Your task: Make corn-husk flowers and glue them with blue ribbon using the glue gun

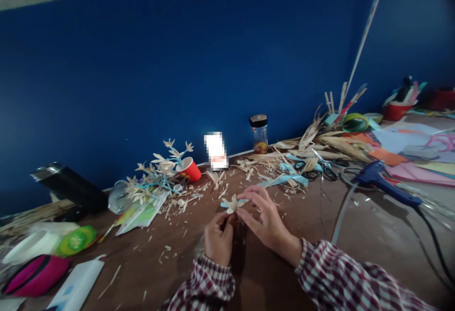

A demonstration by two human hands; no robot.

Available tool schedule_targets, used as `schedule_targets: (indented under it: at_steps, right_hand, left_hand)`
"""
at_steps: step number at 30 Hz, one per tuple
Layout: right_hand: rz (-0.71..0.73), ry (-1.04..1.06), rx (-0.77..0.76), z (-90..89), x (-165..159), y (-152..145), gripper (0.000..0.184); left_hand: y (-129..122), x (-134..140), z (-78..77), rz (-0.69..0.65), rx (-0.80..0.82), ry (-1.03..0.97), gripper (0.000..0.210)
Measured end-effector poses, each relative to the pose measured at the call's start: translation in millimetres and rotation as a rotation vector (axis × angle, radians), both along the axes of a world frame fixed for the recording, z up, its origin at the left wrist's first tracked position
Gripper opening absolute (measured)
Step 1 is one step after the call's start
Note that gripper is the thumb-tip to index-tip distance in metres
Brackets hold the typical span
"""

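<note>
Well, husk flower (232,205): light, brittle, we judge; grip its near end.
Left hand (219,237): pinching it there.
Right hand (266,217): loosely spread, just right.

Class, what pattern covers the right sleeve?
The right sleeve has dark red and white checks, shown in the head view.

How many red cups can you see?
2. One bright red paper cup is beside the pale flowers with blue stems; one red cup holding colourful things is at the right. A dark red shape beyond it may be another; I can't tell.
</note>
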State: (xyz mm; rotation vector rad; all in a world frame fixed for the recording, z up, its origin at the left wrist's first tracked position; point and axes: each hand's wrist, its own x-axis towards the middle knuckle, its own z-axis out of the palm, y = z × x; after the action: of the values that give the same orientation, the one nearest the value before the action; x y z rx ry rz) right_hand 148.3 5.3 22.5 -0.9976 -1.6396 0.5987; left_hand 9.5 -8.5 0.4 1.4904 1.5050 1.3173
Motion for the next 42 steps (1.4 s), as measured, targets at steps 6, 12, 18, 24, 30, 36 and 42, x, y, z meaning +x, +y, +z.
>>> schedule_targets:
  at_steps: [6,12,18,24,30,36,42]
  right_hand:
    - [0.043,0.045,-0.066,-2.4,-1.6,1.7,0.008]
    - [0.125,0.076,-0.068,-6.8,-2.3,1.2,0.005]
    - [0.167,0.040,-0.007,-5.8,-1.1,0.2,0.010]
    - [0.101,0.118,-0.149,-5.4,-2.5,0.3,0.021]
    - [0.245,0.153,-0.286,-7.2,-6.3,1.8,0.014]
    - [0.296,0.237,-0.337,-11.0,-7.7,4.5,0.021]
    - [0.314,0.256,-0.377,-15.2,-8.0,5.9,0.023]
  left_hand:
    - [-2.6,-0.5,1.1,0.010,0.076,0.126,0.016]
    - [-0.1,-2.1,-0.6,-0.006,-0.006,0.057,0.019]
    - [1.0,-3.6,-6.7,0.034,-0.023,-0.020,0.018]
    - [-0.8,-3.3,4.5,0.065,0.022,-0.029,0.019]
    - [0.3,-0.8,3.6,0.025,0.021,-0.312,0.021]
    - [2.0,1.2,-11.7,-0.013,-0.085,-0.530,0.022]
    - [0.5,4.1,-7.5,-0.034,-0.078,-0.540,0.026]
